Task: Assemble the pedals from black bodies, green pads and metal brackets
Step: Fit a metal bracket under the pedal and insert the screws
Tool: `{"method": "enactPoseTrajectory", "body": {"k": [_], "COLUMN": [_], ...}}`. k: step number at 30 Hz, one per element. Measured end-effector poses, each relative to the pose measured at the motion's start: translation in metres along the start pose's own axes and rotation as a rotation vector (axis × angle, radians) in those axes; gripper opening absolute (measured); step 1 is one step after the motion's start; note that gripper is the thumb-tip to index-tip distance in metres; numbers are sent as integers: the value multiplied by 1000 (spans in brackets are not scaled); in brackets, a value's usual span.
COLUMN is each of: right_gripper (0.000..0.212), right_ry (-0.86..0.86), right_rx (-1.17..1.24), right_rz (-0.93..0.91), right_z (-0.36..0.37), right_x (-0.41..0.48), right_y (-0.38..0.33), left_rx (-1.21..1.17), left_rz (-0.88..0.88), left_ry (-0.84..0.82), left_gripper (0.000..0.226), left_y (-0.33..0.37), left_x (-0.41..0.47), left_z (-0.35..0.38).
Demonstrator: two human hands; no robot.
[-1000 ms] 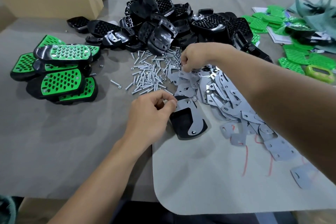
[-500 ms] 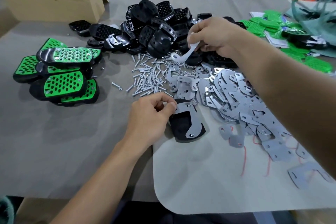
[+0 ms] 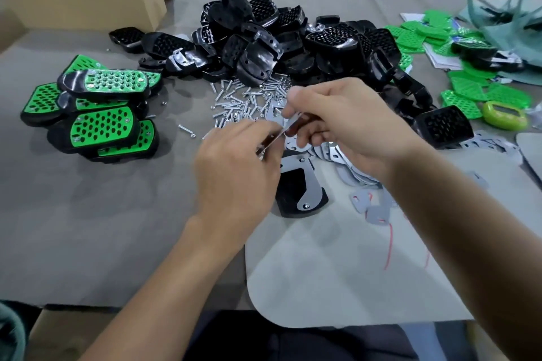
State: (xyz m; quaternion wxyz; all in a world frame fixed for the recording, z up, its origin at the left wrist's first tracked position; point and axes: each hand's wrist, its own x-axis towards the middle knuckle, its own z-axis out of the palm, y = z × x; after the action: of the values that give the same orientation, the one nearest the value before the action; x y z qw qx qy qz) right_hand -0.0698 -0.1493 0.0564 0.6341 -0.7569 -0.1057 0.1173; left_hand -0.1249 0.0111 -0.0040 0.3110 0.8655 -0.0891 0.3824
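Both hands meet low over the middle of the grey-covered surface. The left hand and the right hand each pinch one end of a thin flat metal bracket, seen almost edge-on, tilted and lifted clear of what lies below. Just under it rests a black plastic pedal body with a curved silver bracket already lying across it, a screw head showing at its near end.

Beyond the hands sit a loose heap of small silver screws and a big pile of bare black bodies. A scatter of spare flat brackets lies beneath the right wrist. Finished pedals with green studded pads are stacked well to the left, and loose green pads lie far right.

The likeliest slip, as I judge it, is the thin flat metal bracket itself. Held only by fingertips at its narrow ends, it could twist or spring free and drop among the spare flat brackets, where it would be hard to tell apart. If it goes down skewed, its holes may miss those in the black plastic pedal body, and a screw would then bind or start crooked. The right forearm also hangs close over the spare flat brackets, so a careless sweep could push them or the screws across the surface.
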Motion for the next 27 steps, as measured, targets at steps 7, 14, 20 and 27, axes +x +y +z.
{"method": "enactPoseTrajectory", "body": {"k": [7,14,20,27], "right_gripper": [23,22,26,41], "right_ry": [-25,-132,-55,118], "right_rx": [-143,-438,-692,-979], "right_rz": [-15,178,141,69], "right_z": [-10,-3,7,13], "right_x": [-16,-7,-5,-12], "right_y": [16,28,34,30], "left_rx": [-927,-627,-262,-56], "left_rz": [-753,-889,-742,-658], "left_ry": [-448,-620,-710,-764], "left_gripper": [5,22,28,28], "left_y": [4,-2,-6,-4], "left_x": [4,-11,-14,-2], "left_z": [-11,-10,-8,-5]}}
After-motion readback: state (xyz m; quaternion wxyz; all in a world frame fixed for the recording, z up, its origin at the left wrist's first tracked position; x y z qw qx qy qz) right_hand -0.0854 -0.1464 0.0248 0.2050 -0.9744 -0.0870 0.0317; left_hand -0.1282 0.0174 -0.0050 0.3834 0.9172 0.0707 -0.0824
